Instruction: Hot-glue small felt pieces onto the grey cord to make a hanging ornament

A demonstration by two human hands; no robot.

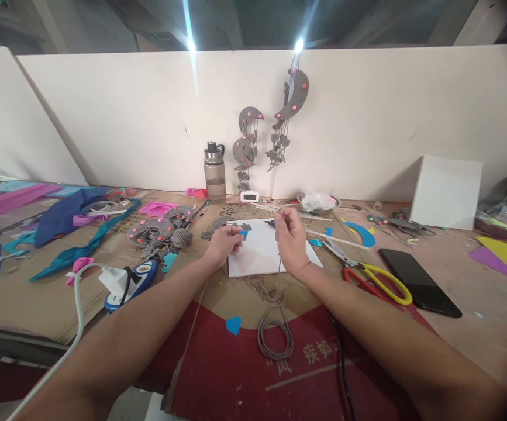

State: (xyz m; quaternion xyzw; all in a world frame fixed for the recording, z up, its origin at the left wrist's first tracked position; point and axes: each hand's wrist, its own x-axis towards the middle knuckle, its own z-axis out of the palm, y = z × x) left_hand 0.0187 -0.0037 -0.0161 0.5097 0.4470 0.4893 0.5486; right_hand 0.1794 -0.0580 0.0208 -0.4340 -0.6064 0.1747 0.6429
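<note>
My left hand (226, 245) is closed in a pinch on a small blue felt piece (243, 234), above the left part of a white board (253, 257). Opposite it, my right hand (290, 240) is raised with its fingers pinched together. A grey cord (275, 342) lies coiled in front of the board, and its strand runs up to my right hand; the fingertips hide its end. On the cardboard nearer me rests a blue felt heart (233, 325). Small grey felt shapes (218, 228) sit behind my left hand.
Yellow-and-red-handled scissors (367, 269) and a black phone (417, 280) lie to the right. A bottle (215, 175) and a small clock (249, 196) stand behind. Grey moon hangings (295, 96) hang on the white wall. At left are a power strip (137, 283) and felt scraps (69, 216).
</note>
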